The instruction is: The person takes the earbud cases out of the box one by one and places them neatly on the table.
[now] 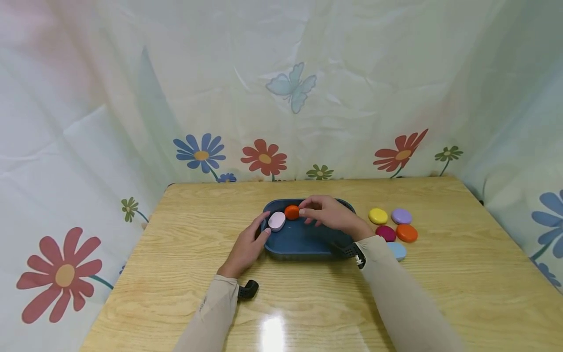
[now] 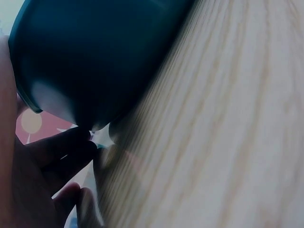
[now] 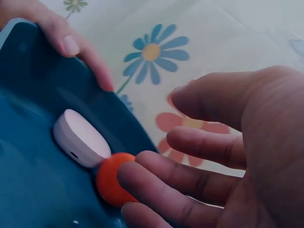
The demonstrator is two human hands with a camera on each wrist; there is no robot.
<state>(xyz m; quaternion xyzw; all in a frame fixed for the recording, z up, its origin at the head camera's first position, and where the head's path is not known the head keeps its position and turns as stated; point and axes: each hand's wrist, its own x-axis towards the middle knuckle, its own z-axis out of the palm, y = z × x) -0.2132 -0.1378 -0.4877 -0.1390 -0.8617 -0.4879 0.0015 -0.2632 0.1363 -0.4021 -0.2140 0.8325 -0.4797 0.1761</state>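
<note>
A dark blue tray (image 1: 303,250) lies on the table, its wall (image 2: 95,57) close up in the left wrist view. My left hand (image 1: 247,248) holds its left end, thumb and forefinger at the rim. In the tray sit a pale pink oval piece (image 1: 277,221), also seen tilted against the wall in the right wrist view, and a round orange piece (image 3: 116,179) beside it. Over the tray, my right hand (image 1: 330,212) has its fingers extended at the orange piece, fingertips overlapping its edge, thumb well apart. Whether they touch it I cannot tell.
Right of the tray lie a yellow piece (image 1: 378,216), a purple piece (image 1: 402,216), a dark magenta piece (image 1: 385,233), a second orange piece (image 1: 406,233) and a light blue piece (image 1: 398,251), partly behind my right sleeve. A flowered curtain (image 1: 343,98) hangs behind the table (image 1: 198,220).
</note>
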